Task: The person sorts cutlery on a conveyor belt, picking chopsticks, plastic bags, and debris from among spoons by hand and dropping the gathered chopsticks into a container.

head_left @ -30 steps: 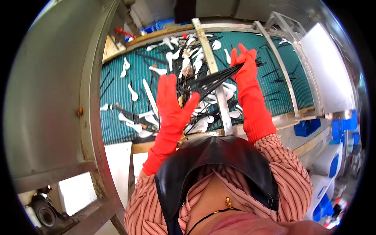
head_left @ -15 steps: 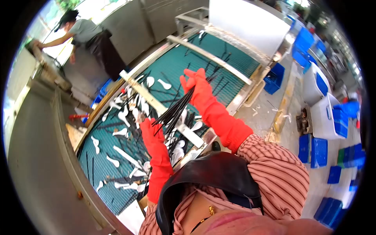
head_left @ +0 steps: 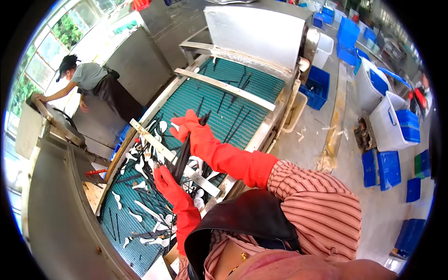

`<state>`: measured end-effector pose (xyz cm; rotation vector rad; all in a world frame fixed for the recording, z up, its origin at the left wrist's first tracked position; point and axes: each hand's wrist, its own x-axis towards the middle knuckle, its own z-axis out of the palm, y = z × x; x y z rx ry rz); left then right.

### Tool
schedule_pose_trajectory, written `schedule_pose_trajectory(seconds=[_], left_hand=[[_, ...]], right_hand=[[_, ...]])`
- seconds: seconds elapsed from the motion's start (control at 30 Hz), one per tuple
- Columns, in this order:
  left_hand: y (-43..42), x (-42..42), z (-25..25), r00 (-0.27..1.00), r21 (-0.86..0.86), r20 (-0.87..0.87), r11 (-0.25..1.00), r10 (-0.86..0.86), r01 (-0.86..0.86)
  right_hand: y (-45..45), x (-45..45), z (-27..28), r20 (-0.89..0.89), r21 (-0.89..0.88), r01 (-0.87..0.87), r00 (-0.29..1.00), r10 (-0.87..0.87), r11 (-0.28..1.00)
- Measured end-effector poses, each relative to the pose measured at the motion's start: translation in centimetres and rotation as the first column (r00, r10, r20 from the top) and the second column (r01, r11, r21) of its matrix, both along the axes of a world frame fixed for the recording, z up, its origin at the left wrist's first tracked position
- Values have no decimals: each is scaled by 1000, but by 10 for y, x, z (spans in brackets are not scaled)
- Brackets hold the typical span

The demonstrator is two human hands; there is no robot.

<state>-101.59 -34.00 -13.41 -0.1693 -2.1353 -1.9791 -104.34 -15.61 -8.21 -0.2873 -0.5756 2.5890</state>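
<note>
Our right hand [head_left: 186, 128], in a red rubber glove, reached out over the green ribbed belt [head_left: 212, 105], its forearm slanting in across the belt's right rail [head_left: 261, 135]. Its fingers had closed around a bundle of black sticks [head_left: 183, 156], whose upper ends stuck out past the glove. The bundle sloped down toward our left hand [head_left: 169, 185], over the nearer crossbar [head_left: 156, 145], between the belt's two long edges. The left hand, gloved too, pointed upward with fingers fairly straight, right by the bundle's lower end; we could not tell whether it had hold of any.

White spoons [head_left: 135, 215] and loose black sticks lay jumbled on the belt around and below the left hand, thickest near the nearer crossbar. Toward the far end, by the white panel [head_left: 252, 35], only scattered sticks and a few pale pieces showed beyond the farther crossbar [head_left: 224, 87].

Across the left rail, a co-worker [head_left: 95, 81] in a dark cap and apron leaned forward, one arm stretched out. On our right, blue bins [head_left: 317, 86] and white tubs [head_left: 387, 122] stood on the wet-looking floor [head_left: 298, 154].
</note>
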Motion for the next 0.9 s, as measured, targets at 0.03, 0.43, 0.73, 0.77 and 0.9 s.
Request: schedule_pose_trajectory(seconds=[0.03, 0.43, 0.73, 0.77, 0.9], left_hand=[[2, 0, 4, 997, -53, -44, 997, -64, 61], [-14, 31, -37, 999, -106, 13, 994, 40, -38], [18, 37, -47, 998, -693, -57, 719, 25, -57], [29, 36, -45, 989, -750, -151, 650, 12, -122], [77, 26, -16, 954, -686, -247, 726, -171, -47]], right_hand=[[6, 7, 4, -53, 31, -15, 998, 16, 999], [177, 97, -12, 104, -294, 310, 951, -292, 904], [325, 271, -105, 8, -173, 771, 623, -782, 613], [335, 301, -117, 41, -136, 827, 556, -830, 546], [351, 417, -156, 240, 78, 967, 219, -946, 243]])
